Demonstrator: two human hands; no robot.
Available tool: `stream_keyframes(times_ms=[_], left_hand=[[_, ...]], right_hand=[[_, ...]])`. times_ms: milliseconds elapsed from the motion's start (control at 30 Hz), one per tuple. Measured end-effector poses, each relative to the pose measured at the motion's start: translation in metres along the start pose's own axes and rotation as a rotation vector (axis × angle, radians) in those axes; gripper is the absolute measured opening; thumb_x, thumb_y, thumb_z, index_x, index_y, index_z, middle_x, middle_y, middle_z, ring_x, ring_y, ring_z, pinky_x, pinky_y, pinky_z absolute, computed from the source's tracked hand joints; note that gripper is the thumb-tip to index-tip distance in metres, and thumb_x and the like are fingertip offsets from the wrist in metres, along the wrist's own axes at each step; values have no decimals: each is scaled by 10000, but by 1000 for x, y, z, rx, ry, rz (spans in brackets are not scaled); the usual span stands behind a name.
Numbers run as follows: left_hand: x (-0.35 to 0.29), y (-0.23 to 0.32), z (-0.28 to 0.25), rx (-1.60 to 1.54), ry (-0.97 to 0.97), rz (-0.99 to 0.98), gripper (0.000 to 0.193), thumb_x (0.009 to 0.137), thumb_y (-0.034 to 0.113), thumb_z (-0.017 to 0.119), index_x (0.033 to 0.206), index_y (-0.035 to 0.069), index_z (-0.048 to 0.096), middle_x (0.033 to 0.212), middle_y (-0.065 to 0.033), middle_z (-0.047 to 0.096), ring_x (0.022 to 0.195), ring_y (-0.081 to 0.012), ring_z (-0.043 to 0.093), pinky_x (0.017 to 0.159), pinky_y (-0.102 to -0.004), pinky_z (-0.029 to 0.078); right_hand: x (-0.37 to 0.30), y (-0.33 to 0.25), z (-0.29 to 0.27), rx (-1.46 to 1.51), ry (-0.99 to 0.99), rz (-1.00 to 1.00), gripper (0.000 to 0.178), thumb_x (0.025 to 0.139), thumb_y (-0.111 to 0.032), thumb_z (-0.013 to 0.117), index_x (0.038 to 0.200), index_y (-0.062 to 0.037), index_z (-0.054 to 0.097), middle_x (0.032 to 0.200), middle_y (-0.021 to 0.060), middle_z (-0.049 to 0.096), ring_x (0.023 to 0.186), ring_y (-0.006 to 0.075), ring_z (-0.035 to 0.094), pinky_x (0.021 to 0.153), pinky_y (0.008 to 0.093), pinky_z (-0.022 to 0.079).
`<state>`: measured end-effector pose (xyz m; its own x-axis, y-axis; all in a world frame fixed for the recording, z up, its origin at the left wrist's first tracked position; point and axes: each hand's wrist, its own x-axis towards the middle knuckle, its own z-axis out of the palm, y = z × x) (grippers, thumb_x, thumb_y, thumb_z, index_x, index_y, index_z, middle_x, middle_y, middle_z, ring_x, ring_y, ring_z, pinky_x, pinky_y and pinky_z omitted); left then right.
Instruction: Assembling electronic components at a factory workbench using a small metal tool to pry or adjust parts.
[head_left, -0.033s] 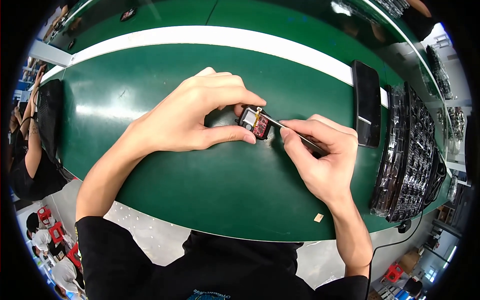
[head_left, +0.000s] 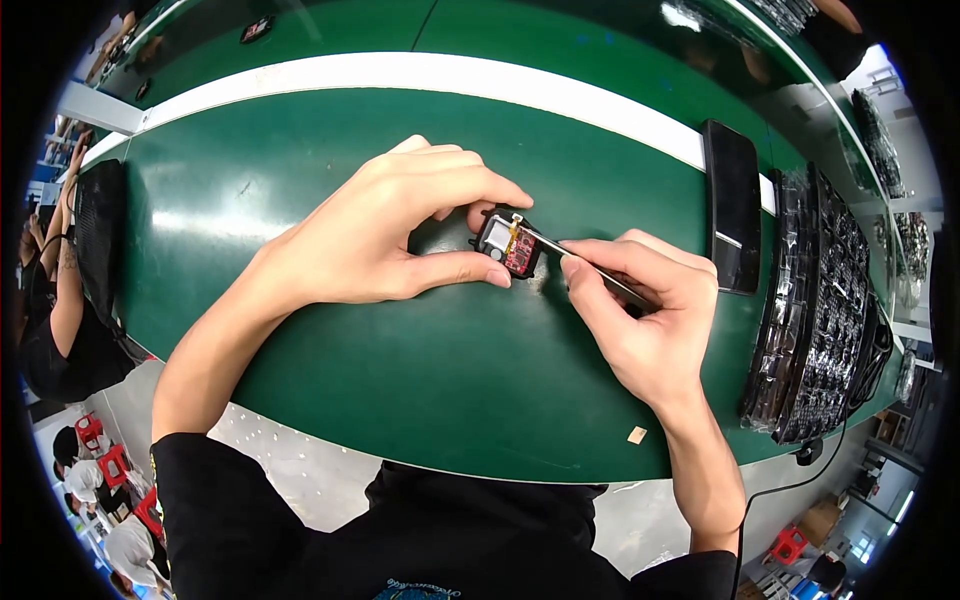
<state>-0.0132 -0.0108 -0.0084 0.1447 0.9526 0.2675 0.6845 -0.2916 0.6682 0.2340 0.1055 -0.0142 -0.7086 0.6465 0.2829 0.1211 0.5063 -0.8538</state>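
Observation:
My left hand (head_left: 375, 225) holds a small black electronic device (head_left: 507, 243) by its edges, thumb on the near side and fingers on the far side. Its open face shows a red circuit board, a silver-grey square part and a yellow flex strip. In my right hand (head_left: 650, 305) is a slim dark metal tool that looks like a pair of tweezers (head_left: 590, 268), pinched between thumb and fingers. The tip of these tweezers meets the device near the yellow strip; whether it grips anything there is too small to tell.
Stacked black trays in clear plastic (head_left: 815, 310) stand on the right of the green table (head_left: 420, 390). A black phone-like slab (head_left: 733, 210) lies beside them. Near the front edge is a small beige scrap (head_left: 637, 435). A black mesh bag (head_left: 98, 240) and another person are at left.

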Motion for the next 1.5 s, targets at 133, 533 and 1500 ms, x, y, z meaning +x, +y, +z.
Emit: stream_keyframes(times_ms=[133,533,1500], left_hand=[[0,-1,-1,-17,20,-35,509,791,249,995,1234,88,803,963,-9,738,823,-188,607,806,-339,452],[1,-2,-2,-8,5,-27,490,783,237,994,1213,86,815,942,-22,747,825,-188,634,790,-336,457],[2,-7,-11,-59,-89,-9,496,777,228,983,1218,62,824,1011,-49,774,889,-214,663,786,-342,457]], right_hand=[[-2,-2,1,-60,58,-127,195,841,69,852,1030,21,852,673,12,628,507,45,485,470,260,352],[0,-4,4,-221,52,-253,223,836,69,866,1050,7,854,719,20,639,504,80,515,466,275,378],[3,-7,-6,-1,-81,29,124,891,41,823,1009,24,855,655,39,645,542,48,513,500,263,356]])
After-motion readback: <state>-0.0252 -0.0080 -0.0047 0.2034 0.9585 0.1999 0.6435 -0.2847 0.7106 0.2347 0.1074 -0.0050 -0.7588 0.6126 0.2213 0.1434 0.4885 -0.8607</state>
